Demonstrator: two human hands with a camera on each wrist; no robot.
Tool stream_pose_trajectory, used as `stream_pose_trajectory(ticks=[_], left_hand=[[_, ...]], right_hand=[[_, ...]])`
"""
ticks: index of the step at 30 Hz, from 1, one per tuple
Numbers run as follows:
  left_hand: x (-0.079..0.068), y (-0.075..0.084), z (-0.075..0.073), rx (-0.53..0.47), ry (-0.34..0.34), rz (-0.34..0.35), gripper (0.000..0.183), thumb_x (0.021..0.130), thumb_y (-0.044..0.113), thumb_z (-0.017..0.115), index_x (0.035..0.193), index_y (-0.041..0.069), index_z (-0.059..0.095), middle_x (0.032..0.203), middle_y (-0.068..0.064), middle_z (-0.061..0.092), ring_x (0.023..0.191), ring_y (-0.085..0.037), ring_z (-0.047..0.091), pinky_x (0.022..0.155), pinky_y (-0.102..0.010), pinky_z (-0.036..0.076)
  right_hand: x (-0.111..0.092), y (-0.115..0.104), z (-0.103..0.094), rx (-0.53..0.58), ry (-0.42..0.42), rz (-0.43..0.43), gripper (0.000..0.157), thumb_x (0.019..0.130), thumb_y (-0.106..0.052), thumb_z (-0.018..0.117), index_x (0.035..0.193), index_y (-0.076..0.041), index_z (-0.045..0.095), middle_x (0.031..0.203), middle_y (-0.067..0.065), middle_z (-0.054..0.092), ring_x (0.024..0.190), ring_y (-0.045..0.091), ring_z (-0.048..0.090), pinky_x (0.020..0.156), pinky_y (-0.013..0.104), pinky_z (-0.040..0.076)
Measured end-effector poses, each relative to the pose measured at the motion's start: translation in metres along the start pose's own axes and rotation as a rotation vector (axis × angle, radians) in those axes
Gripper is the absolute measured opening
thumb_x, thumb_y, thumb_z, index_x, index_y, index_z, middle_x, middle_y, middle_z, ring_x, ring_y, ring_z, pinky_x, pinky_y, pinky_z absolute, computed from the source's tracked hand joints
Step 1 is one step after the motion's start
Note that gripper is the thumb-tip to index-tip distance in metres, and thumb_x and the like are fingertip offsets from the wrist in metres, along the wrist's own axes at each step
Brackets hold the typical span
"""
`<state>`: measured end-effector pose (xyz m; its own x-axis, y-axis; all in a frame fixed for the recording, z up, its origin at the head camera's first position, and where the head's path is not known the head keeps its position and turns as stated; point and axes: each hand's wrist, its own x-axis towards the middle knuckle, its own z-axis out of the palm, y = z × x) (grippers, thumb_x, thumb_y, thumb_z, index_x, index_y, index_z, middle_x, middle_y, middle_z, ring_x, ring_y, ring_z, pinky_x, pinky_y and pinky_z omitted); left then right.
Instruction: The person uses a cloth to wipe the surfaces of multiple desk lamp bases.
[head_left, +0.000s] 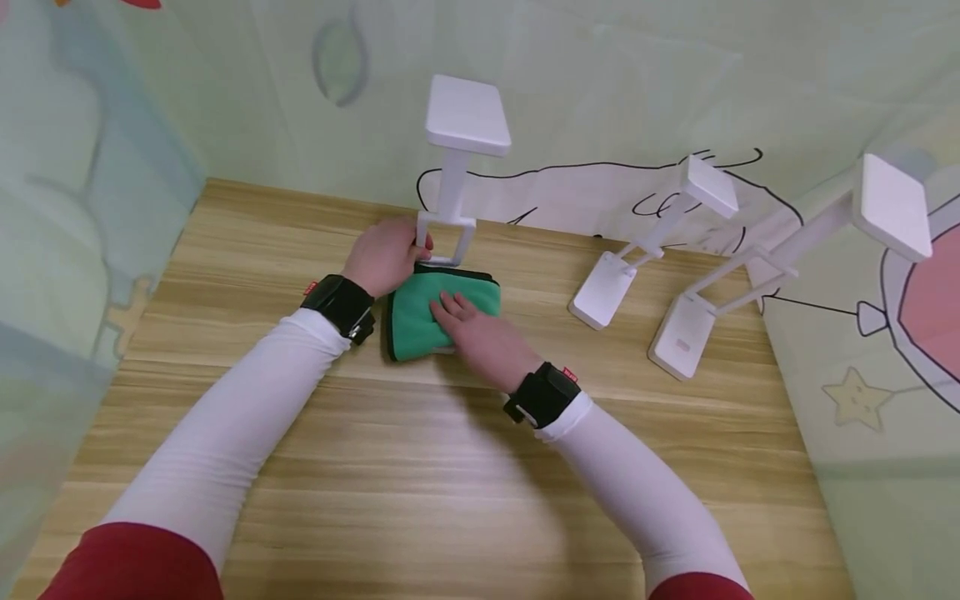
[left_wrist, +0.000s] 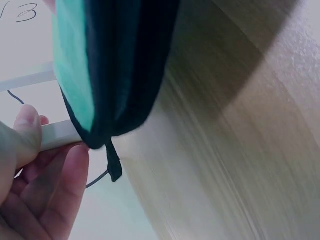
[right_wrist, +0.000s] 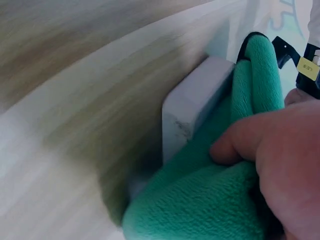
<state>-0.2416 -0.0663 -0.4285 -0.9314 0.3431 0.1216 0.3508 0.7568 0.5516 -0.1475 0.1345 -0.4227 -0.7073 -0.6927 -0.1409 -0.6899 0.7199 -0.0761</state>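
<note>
My left hand (head_left: 384, 254) pinches one side bar of the U-shaped arm of a white desk lamp (head_left: 467, 112), thumb against fingers in the left wrist view. A green cloth (head_left: 416, 312) with black edging is draped over that lamp's base. One white corner of the base (right_wrist: 187, 107) pokes out from under the cloth in the right wrist view; the rest is covered. My right hand (head_left: 491, 342) rests on the cloth and holds it against the base, its thumb pressed into the folds. A black loop (left_wrist: 114, 162) hangs off the cloth's edge in the left wrist view.
To the right stand a smaller white lamp (head_left: 603, 287) and another white lamp (head_left: 684, 333), both with raised heads. The wood-grain table (head_left: 375, 483) meets a patterned fabric wall (head_left: 585, 100) at the back and sides.
</note>
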Motion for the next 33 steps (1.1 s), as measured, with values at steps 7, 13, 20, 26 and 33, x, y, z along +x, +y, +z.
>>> stream_pose_trajectory(ticks=[7, 13, 20, 26, 33], left_hand=[[0.000, 0.000, 0.000, 0.003, 0.007, -0.007, 0.009, 0.096, 0.020, 0.066, 0.097, 0.011, 0.068, 0.092, -0.006, 0.065, 0.082, -0.022, 0.058, 0.069, -0.042, 0.050], [0.000, 0.001, 0.002, 0.009, 0.016, -0.016, 0.010, 0.097, 0.020, 0.066, 0.097, 0.011, 0.067, 0.093, -0.006, 0.065, 0.080, -0.021, 0.058, 0.067, -0.041, 0.050], [-0.001, 0.001, 0.003, 0.016, 0.020, -0.014, 0.011, 0.097, 0.022, 0.065, 0.096, 0.012, 0.067, 0.091, -0.005, 0.064, 0.079, -0.020, 0.057, 0.065, -0.039, 0.049], [0.000, 0.002, 0.004, 0.016, 0.015, -0.006, 0.012, 0.098, 0.023, 0.064, 0.097, 0.011, 0.067, 0.091, -0.005, 0.064, 0.079, -0.021, 0.058, 0.067, -0.041, 0.050], [0.000, 0.001, 0.007, 0.016, 0.030, -0.008, 0.012, 0.095, 0.024, 0.068, 0.096, 0.012, 0.068, 0.089, -0.006, 0.065, 0.081, -0.023, 0.061, 0.071, -0.042, 0.052]], right_hand=[[-0.018, -0.015, -0.010, -0.127, -0.072, -0.001, 0.052, 0.101, -0.003, 0.054, 0.150, -0.009, 0.040, 0.151, 0.012, 0.041, 0.135, 0.025, 0.039, 0.057, 0.028, 0.055], [-0.029, -0.031, -0.012, -0.170, -0.103, -0.010, 0.048, 0.101, -0.007, 0.055, 0.148, -0.008, 0.044, 0.149, 0.011, 0.045, 0.134, 0.027, 0.040, 0.077, 0.033, 0.058], [-0.030, -0.043, -0.013, -0.179, -0.124, -0.030, 0.046, 0.101, -0.011, 0.056, 0.147, -0.007, 0.046, 0.148, 0.012, 0.046, 0.133, 0.030, 0.041, 0.092, 0.037, 0.052], [-0.025, -0.044, -0.011, -0.141, -0.099, -0.083, 0.046, 0.102, -0.011, 0.054, 0.147, -0.005, 0.044, 0.149, 0.014, 0.044, 0.135, 0.031, 0.038, 0.103, 0.039, 0.044], [-0.013, -0.037, -0.005, -0.116, -0.024, -0.192, 0.045, 0.102, -0.010, 0.054, 0.145, -0.002, 0.045, 0.146, 0.016, 0.048, 0.133, 0.032, 0.041, 0.108, 0.039, 0.039]])
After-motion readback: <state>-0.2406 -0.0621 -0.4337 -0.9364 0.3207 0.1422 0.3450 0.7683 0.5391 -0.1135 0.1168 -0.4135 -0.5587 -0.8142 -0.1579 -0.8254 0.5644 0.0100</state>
